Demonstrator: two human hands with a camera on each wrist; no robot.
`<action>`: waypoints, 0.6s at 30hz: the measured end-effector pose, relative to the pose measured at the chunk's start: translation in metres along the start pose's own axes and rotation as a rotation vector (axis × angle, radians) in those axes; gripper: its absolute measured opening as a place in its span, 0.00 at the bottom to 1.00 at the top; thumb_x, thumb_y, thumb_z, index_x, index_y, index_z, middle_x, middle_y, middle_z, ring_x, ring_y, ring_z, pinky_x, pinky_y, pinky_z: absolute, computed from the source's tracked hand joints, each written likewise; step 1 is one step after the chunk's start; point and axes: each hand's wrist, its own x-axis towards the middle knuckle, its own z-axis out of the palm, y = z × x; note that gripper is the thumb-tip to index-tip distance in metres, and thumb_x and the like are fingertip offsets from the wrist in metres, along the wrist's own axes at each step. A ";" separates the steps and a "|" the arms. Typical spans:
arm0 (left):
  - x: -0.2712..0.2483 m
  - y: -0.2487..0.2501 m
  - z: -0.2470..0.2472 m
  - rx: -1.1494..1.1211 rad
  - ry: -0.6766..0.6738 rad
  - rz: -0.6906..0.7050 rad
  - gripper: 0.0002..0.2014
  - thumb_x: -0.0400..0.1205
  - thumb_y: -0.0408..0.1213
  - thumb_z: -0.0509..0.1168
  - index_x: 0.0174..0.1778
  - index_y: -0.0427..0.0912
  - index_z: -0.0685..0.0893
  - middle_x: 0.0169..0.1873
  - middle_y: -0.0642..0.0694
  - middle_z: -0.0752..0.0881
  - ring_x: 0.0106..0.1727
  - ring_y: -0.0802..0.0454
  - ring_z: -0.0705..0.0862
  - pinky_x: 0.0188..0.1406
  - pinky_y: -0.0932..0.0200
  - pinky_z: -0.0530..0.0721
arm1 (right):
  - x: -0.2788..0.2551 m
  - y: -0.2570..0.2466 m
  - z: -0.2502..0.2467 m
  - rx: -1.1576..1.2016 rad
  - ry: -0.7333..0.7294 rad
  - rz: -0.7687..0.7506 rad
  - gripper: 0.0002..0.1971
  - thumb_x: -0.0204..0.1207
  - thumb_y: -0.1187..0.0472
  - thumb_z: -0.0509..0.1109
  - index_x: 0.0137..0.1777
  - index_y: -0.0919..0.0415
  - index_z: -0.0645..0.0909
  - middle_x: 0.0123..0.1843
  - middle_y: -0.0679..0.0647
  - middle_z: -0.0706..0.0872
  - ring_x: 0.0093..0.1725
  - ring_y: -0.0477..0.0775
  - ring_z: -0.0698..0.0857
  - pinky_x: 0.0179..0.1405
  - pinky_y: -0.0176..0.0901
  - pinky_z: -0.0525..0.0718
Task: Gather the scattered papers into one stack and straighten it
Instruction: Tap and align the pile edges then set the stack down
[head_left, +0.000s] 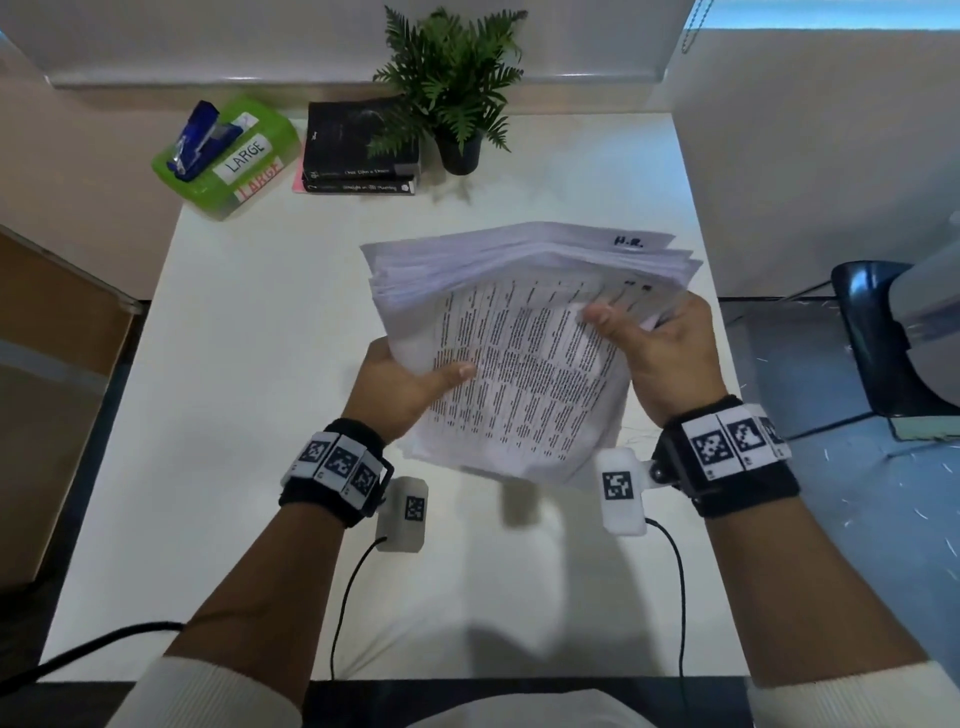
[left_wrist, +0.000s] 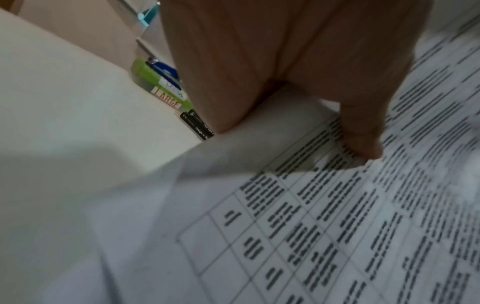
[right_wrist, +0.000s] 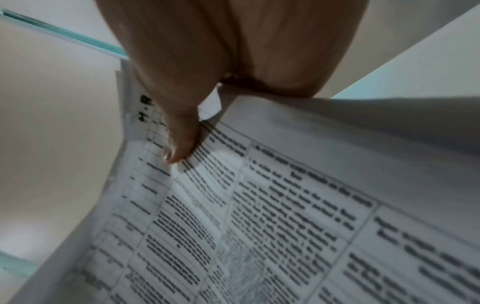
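Paper stack (head_left: 524, 332) lifted above desk (head_left: 249, 364) | left hand (head_left: 405, 384), right hand (head_left: 660, 348) pinch opposite edges | floppy, slippery, uneven; support underneath

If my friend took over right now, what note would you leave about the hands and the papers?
Left hand: grips the left edge of the stack of papers, thumb on top.
Right hand: grips the right edge, thumb on the printed top sheet.
The stack is held tilted above the white table.
Done: papers look gathered into one bundle; no loose sheets in view.
Left: the edges are still fanned and uneven, so probably tap it square and set it down.
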 end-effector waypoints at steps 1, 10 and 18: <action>-0.002 0.001 0.002 -0.020 0.001 -0.012 0.16 0.71 0.38 0.81 0.53 0.47 0.88 0.48 0.49 0.92 0.52 0.53 0.92 0.52 0.52 0.91 | 0.002 -0.001 -0.002 -0.022 -0.005 -0.003 0.10 0.73 0.67 0.79 0.53 0.69 0.85 0.42 0.46 0.93 0.46 0.45 0.91 0.44 0.36 0.87; -0.002 -0.037 0.023 -0.050 0.037 -0.389 0.17 0.75 0.47 0.78 0.57 0.46 0.86 0.43 0.49 0.91 0.50 0.53 0.89 0.53 0.58 0.84 | -0.027 0.113 0.001 -0.180 -0.141 0.542 0.26 0.67 0.63 0.84 0.65 0.57 0.81 0.55 0.52 0.91 0.53 0.54 0.91 0.59 0.58 0.88; -0.014 -0.086 0.019 0.024 -0.217 -0.699 0.38 0.76 0.23 0.70 0.70 0.64 0.60 0.56 0.39 0.86 0.55 0.34 0.88 0.49 0.28 0.87 | -0.039 0.145 -0.002 -0.488 -0.237 0.802 0.42 0.76 0.47 0.76 0.85 0.60 0.60 0.83 0.57 0.68 0.81 0.61 0.70 0.80 0.56 0.68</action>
